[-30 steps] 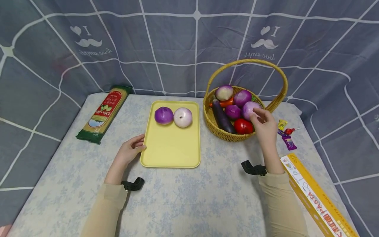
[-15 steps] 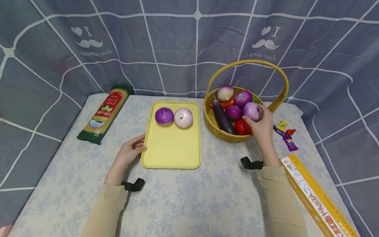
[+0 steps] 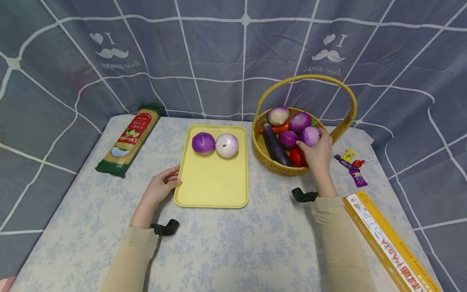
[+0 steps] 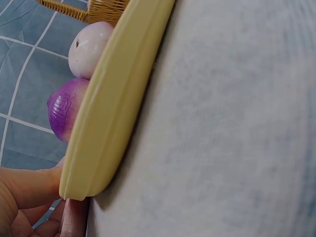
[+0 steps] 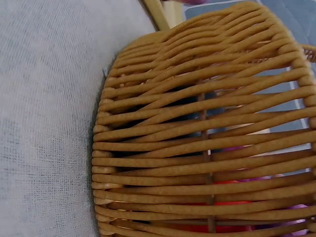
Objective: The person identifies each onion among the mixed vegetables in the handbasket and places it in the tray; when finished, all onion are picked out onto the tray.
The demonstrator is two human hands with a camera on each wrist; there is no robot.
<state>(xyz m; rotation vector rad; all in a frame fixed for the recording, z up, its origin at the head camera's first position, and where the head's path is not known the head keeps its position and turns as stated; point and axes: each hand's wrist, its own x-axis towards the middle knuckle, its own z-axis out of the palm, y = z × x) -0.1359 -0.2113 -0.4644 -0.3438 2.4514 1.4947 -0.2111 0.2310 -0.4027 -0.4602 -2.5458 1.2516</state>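
In the head view, my left hand holds the left edge of a yellow tray. The left wrist view has its thumb over the rim and fingers underneath. A dark purple onion and a whitish onion sit side by side at the tray's far end. My right hand reaches into a wicker basket and grips a light purple onion between thumb and fingers. A red tomato lies partly hidden under that hand. The right wrist view is filled by the basket's woven wall.
Also in the basket are an eggplant, a carrot and several other onions. A green-and-gold pasta packet lies at the back left. Wrapped candies and a long pasta box lie on the right. The basket's tall handle arches overhead.
My right hand has come in from the basket's right side, closed round the light purple onion, turned it, and shifted slightly left. The left hand and tray stay put.
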